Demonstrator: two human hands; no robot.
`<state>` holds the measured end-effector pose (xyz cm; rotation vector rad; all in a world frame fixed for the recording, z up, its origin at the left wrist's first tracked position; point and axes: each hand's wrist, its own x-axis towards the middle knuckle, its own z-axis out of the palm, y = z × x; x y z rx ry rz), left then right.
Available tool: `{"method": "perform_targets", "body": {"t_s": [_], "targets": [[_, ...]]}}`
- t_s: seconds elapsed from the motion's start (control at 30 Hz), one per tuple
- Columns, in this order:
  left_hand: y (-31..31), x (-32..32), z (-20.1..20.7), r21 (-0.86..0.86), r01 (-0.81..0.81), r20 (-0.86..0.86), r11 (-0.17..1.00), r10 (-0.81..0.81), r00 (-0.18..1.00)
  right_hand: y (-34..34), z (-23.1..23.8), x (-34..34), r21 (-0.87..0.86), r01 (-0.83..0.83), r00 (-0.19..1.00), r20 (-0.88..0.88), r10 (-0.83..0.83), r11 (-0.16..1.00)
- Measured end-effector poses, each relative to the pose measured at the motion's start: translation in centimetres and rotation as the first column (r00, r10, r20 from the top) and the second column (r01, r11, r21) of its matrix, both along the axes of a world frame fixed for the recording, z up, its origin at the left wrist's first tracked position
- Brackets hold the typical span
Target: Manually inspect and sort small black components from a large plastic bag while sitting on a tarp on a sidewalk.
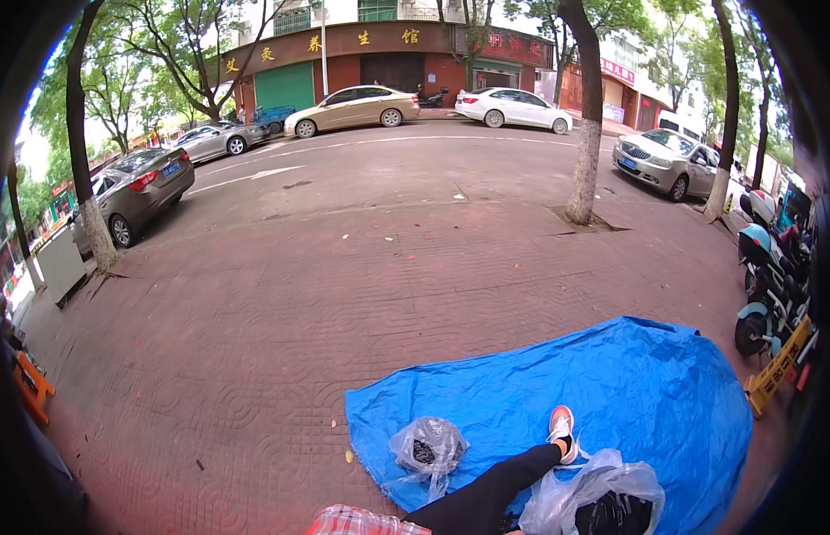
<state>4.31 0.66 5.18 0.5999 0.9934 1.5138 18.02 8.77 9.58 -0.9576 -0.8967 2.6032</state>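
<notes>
Neither of my hands shows clearly. Red plaid cloth point(366, 522), perhaps my sleeve or shirt, enters at the lower edge. My leg in black trousers point(486, 490) stretches over a blue tarp point(557, 374), ending in a pink and white sneaker point(562, 424). Left of the leg sits a clear plastic bag point(450, 450) with small dark contents. A larger clear bag point(602, 468) stands to the right of the leg, its mouth open, with a mass of black pieces point(614, 514) inside. What these pieces are is too unclear to tell.
Red paving point(254, 357) surrounds the tarp. Parked scooters point(767, 294) and a yellow barrier point(779, 367) line the right side. A tree point(586, 152) rises ahead, before a road with several parked cars point(352, 109). An orange stand point(33, 385) is at the far left.
</notes>
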Motion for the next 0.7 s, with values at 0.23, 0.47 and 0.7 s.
{"method": "perform_targets", "body": {"t_s": [0.23,0.47,0.7], "targets": [[-0.3,1.4,-0.1,-0.017,-0.004,-0.037,1.000,0.004,0.999,-1.4,-0.1,0.8,0.407,0.094,0.984,0.101,-0.147,0.909],[-0.7,-0.5,1.1,-0.024,0.117,-0.101,0.993,-0.119,0.988,-0.5,0.3,-0.6,0.509,-0.038,0.989,0.143,-0.042,0.860],[-0.3,-1.6,1.4,-0.047,0.032,-0.023,0.998,-0.033,0.999,0.8,-0.5,-1.4,0.238,0.039,0.987,0.141,-0.074,0.971]]}}
